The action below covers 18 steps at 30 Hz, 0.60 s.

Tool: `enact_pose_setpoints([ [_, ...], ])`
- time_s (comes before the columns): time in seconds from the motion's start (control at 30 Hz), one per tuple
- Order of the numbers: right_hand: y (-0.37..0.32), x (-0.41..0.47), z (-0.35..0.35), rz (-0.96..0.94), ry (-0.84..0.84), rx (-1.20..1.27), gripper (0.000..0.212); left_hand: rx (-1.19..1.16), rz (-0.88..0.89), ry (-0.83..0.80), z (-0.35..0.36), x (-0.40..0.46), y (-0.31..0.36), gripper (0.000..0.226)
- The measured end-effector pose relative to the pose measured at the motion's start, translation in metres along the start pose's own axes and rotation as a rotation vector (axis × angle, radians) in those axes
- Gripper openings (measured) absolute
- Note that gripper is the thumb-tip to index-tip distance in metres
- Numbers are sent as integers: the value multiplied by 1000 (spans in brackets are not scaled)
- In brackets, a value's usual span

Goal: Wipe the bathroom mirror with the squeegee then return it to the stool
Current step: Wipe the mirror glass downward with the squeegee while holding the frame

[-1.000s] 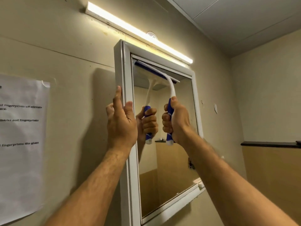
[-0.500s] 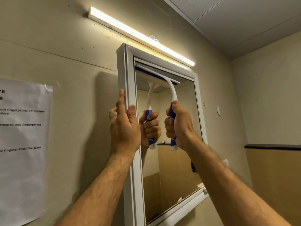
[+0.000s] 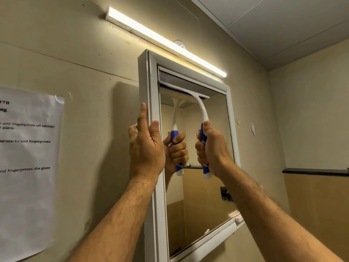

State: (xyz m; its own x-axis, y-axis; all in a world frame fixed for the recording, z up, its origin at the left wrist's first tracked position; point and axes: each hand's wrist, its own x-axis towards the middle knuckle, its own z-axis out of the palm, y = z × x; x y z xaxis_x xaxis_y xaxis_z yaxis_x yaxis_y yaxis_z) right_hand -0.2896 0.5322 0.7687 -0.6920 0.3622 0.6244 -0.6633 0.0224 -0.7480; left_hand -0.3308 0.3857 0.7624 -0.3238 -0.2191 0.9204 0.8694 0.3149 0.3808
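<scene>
Wiping stroke set at top of mirror [image 3: 204, 176]; squeegee [image 3: 203, 118] blade against glass just under upper frame rail, centre of frame.

Right hand [image 3: 211, 152] fingers wrapped fully round blue-and-white handle. Left hand [image 3: 146, 148] braces mirror frame [image 3: 151, 82]: thumb on front face, fingers round outer edge. Stool not in view. Risks, as judged: uneven pressure on the blade would leave streaks or let it skip; the left thumb could put fresh prints on the glass if it slips inward; a hard pull might shift the mirror. Readable text: "PHILIPS" faintly on light bar [image 3: 160, 40], upper centre; paper notice [image 3: 28, 167] at left, partly cut off, reads "and fingerprints off mirrors", "marks and fingerprints", "fingerprints; the glass".
</scene>
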Motion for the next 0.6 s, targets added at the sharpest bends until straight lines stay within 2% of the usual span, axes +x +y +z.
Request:
enact_pose_setpoints([
  [0.27, 16, -6, -12, -37, 13, -90, 43, -11, 6, 16, 1, 0, -1, 51],
  [0.47, -26, 15, -3, -32, -21, -45, 41, 2, 25, 6, 3, 1, -6, 52],
  [0.6, -20, 15, 0, 2, -11, -48, 42, -7, 30, 1, 4, 2, -9, 52],
])
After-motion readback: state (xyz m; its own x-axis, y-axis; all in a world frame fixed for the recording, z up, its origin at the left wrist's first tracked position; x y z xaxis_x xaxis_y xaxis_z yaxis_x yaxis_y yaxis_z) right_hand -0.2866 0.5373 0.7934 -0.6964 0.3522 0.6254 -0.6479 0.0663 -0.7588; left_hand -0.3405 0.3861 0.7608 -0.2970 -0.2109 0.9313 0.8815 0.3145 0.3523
